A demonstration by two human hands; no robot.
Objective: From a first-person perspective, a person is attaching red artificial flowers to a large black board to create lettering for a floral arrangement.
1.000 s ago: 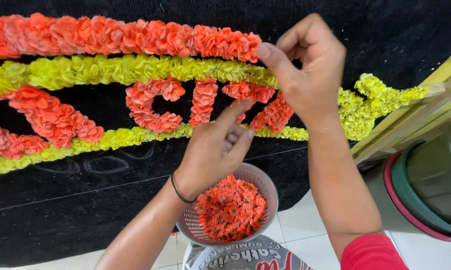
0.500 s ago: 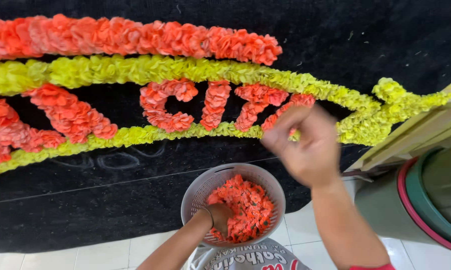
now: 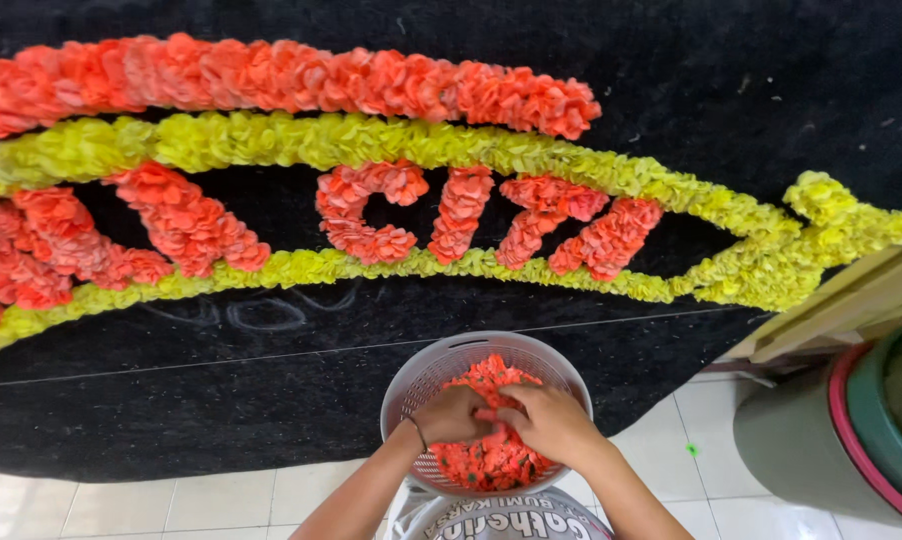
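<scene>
Both my hands are down in a round white mesh basket (image 3: 419, 378) filled with small orange paper flowers (image 3: 491, 462). My left hand (image 3: 453, 414) and my right hand (image 3: 544, 421) meet over the pile, fingers curled among the flowers. Whether either hand grips a flower is hidden. Above the basket lies a black board (image 3: 221, 400) decorated with an orange flower band (image 3: 271, 80), yellow flower outlines (image 3: 371, 140) and orange flower letters (image 3: 461, 212).
A green and grey bin with a red rim (image 3: 851, 440) stands at the right, beside a pale wooden edge (image 3: 831, 300). White floor tiles (image 3: 171, 500) run below the board. A printed white container (image 3: 511, 520) sits under the basket.
My right hand came down from the flower letters into the basket. My left hand stayed in the basket. The view shifted slightly, showing more of the board's right side.
</scene>
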